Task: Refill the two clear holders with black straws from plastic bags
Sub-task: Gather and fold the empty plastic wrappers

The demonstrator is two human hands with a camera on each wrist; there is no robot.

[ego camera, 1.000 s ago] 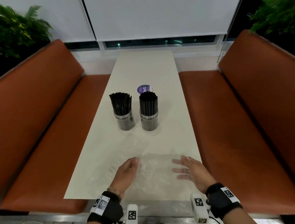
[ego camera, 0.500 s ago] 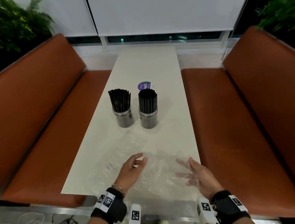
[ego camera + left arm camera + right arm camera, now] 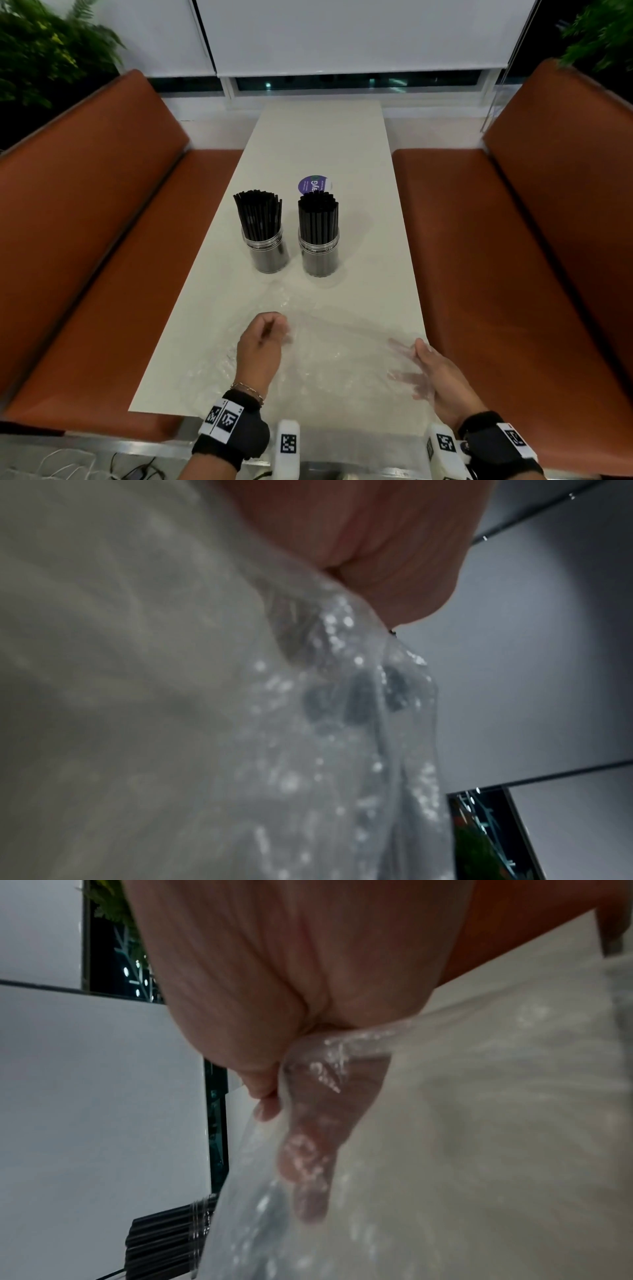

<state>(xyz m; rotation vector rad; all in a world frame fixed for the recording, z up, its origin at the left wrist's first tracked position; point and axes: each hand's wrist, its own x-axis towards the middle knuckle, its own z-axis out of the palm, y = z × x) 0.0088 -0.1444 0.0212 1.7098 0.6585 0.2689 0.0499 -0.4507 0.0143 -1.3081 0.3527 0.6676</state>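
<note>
1. Counter: a long white surface whose long axis runs from the near edge to the far window, set between two orange bench seats.
2. Left holder: clear, upright, at mid-counter. Its black straws stand on end with their long axis near vertical, the tops fanning slightly to the left.
3. Right holder: clear, upright, just beside the left holder but apart from it. Its black straws stand vertical in a tight round bundle.
4. A round purple sticker lies flat on the counter just beyond the right holder.
5. Plastic bag: clear, crumpled film spread across the near end of the counter, reaching from the near edge up toward the holders. No straws can be made out inside it.
6. Left hand: at the bag's left part, fingers curled. The left wrist view shows film gathered and pinched in the grip, so the grip is clamped on the bag.
7. Right hand: at the bag's right edge near the counter's right side. In the right wrist view the thumb lies on one face of the film and the fingers show through from the other; this grip also pinches the bag.
8. Both wrists carry black bands with printed markers.
</note>
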